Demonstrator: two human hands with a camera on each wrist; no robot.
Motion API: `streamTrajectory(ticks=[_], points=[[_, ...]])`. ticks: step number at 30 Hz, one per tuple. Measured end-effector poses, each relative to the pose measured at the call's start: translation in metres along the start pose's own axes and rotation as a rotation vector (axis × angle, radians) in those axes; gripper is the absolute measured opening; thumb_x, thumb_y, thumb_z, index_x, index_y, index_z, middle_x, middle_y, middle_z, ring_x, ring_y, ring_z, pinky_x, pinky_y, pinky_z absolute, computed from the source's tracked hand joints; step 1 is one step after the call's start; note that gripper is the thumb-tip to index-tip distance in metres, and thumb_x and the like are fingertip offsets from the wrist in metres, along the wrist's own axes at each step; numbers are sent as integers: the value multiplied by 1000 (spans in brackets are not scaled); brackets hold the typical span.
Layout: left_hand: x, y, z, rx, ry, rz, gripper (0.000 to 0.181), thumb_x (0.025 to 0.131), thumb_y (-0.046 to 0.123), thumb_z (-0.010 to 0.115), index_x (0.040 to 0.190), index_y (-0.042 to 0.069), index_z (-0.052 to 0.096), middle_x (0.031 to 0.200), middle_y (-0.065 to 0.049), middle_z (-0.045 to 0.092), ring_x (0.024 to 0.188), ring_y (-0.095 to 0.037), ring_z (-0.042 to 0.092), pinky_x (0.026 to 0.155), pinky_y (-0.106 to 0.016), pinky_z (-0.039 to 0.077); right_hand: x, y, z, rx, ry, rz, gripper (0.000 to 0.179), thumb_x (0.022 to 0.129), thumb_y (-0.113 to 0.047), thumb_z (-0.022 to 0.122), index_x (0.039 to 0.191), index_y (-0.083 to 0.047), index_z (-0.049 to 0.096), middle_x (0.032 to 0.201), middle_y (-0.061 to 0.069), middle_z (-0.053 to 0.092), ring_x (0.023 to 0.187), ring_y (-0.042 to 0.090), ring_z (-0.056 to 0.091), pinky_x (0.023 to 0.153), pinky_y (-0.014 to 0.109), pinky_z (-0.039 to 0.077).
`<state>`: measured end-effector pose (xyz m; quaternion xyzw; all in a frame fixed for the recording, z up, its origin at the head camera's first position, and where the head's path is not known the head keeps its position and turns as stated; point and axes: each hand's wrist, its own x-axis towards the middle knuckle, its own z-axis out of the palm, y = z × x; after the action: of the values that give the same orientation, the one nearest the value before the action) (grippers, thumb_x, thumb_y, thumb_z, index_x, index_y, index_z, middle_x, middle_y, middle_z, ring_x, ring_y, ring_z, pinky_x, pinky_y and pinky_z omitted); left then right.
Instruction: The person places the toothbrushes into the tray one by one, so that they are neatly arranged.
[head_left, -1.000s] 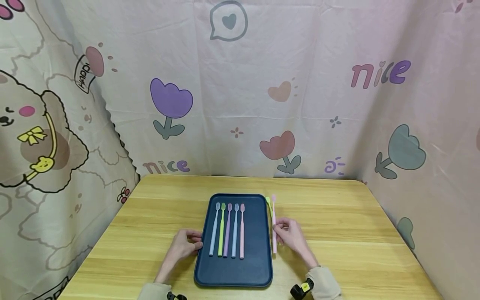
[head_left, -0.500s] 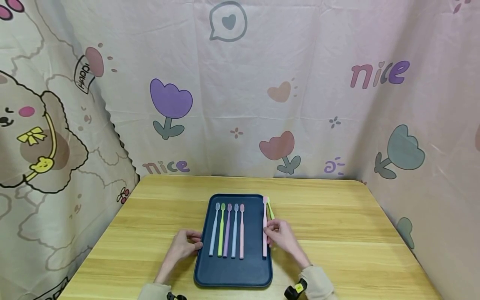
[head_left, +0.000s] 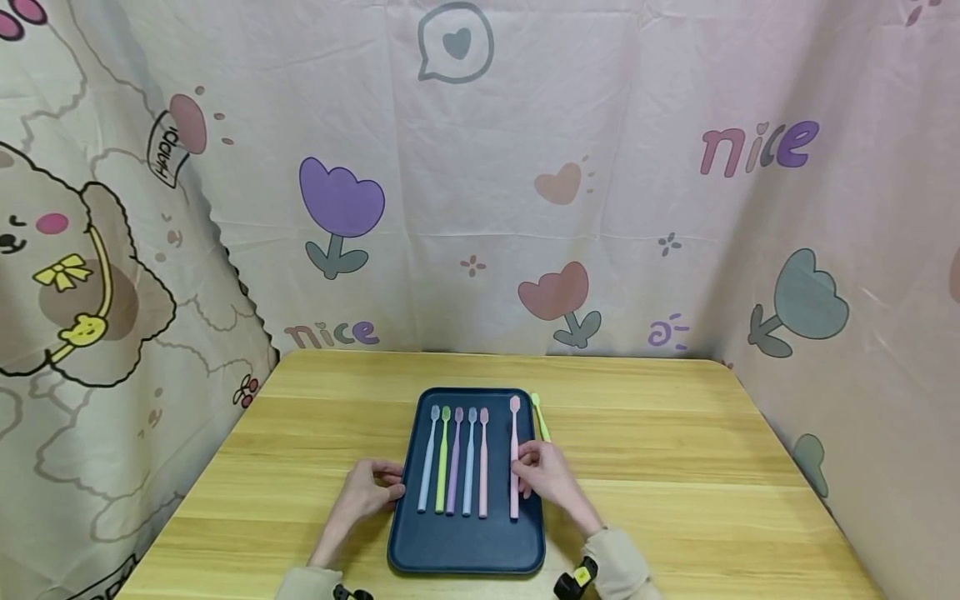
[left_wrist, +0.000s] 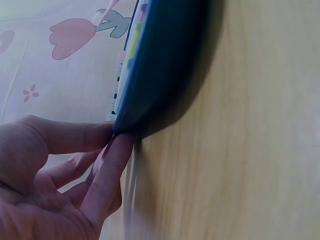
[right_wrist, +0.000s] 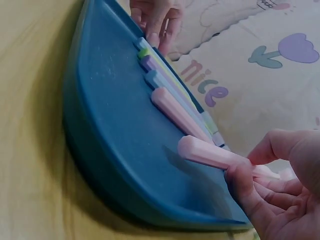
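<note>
A dark blue tray (head_left: 465, 546) lies on the table with several toothbrushes side by side in it: a light blue one (head_left: 427, 467), a green one (head_left: 442, 467), a purple one (head_left: 453, 467), another blue one (head_left: 469, 467) and a pink one (head_left: 483, 475). My right hand (head_left: 551, 475) pinches a second pink toothbrush (right_wrist: 210, 154) between thumb and fingers, above the tray's right part. My left hand (head_left: 366, 490) grips the tray's left rim, thumb on top and fingers beneath, as the left wrist view shows.
A green toothbrush (head_left: 542, 417) lies just outside the tray's right edge, partly hidden behind my right hand. The wooden table (head_left: 675, 467) spreads out on both sides. A patterned cloth (head_left: 465, 167) hangs behind it.
My right hand has carried the pink toothbrush leftward, from beside the tray to over its right part. The left hand stays on the rim.
</note>
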<state>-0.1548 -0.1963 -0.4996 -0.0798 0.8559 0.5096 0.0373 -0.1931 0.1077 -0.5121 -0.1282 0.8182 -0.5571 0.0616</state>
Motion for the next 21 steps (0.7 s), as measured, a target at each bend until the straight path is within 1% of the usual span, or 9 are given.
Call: streamTrajectory(ticks=[3,8,14,21], points=[[0,0,0,-5,-5,3,22,80,-12,70,102,-10,71,88,-15,69,74,-17,64,61,-34,62,1,-1,3,-3,-16,1,18,90,1,62,104,12,63,73,15,68,51,10,59,47,26,56],[0,-1,0,-4,-3,2,23,80,-12,70,103,-10,71,88,-14,69,76,-17,64,61,-34,62,2,-1,6,-20,-32,14,18,92,-1,62,105,12,63,72,10,67,53,12,61,49,23,56],[0,-1,0,0,-1,3,23,79,-12,70,103,-10,70,88,-14,69,76,-17,64,61,-34,62,4,0,9,-36,-38,9,18,92,-3,64,104,10,64,73,11,69,53,12,62,49,23,56],[0,-2,0,-2,-6,4,24,80,-12,70,103,-10,70,88,-15,69,75,-18,65,60,-33,62,7,1,13,-49,-70,-11,17,92,-4,63,103,10,63,72,9,68,51,10,62,48,24,56]])
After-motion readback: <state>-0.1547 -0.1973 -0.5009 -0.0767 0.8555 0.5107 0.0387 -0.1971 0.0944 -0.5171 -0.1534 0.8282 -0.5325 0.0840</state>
